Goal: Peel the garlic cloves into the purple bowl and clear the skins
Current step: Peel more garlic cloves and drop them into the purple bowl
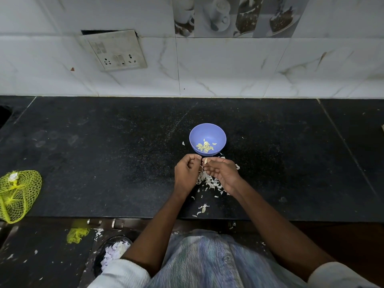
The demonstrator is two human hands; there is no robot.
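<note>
The purple bowl (207,132) stands on the black counter with several peeled garlic cloves (205,146) in its bottom. Just in front of the bowl my two hands meet. My right hand (222,171) pinches a pale garlic clove (205,161) at its fingertips. My left hand (186,173) is curled, its fingertips touching the same spot beside the clove; whether it grips the skin I cannot tell. Under and behind both hands lies a heap of white garlic skins (209,182), with more scraps (202,209) near the counter's front edge.
A yellow net bag (17,194) lies at the counter's left front edge. Below the counter, on the floor, stands a dark bin (112,252) holding white skins, with a yellow net scrap (76,234) and scattered skins around it. The tiled wall carries a socket plate (115,50).
</note>
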